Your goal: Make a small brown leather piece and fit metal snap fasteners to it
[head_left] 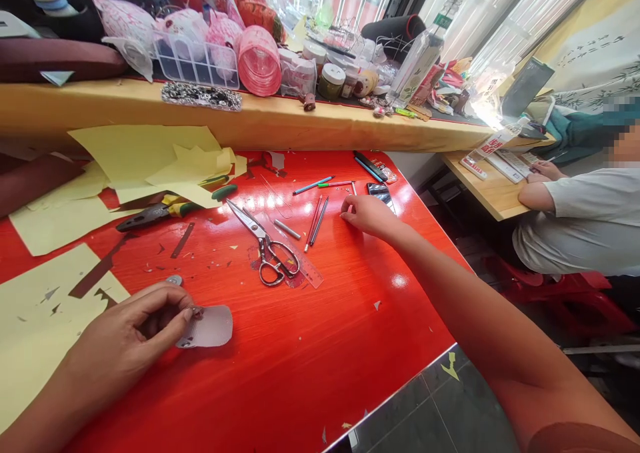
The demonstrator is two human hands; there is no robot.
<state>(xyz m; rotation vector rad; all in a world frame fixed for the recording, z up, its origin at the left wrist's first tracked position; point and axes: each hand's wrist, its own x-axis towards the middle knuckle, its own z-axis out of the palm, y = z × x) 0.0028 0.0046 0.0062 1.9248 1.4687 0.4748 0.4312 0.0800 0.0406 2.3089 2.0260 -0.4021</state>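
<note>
Between the thumb and fingers of my left hand [145, 329], a small greyish-mauve piece of sheet material [215, 326] with rounded corners is pinched just above the red table. My right hand [367, 214] is over the table's far right part, its fingers bent and drawn together. Whether anything is in them is hidden. A dark phone [381, 196] lies partly behind that hand. To its left are a red pencil [313, 223], a dark pencil [319, 221] and a grey metal rod [287, 229]. Large scissors [265, 239] rest on a clear ruler [307, 269].
Yellow paper sheets [145, 163] and pliers [150, 216] lie at the left, among dark scraps. A cluttered ledge [280, 129] with jars and a plastic basket [197, 66] runs along the back. A person [590, 206] sits at a wooden desk [493, 189] on the right.
</note>
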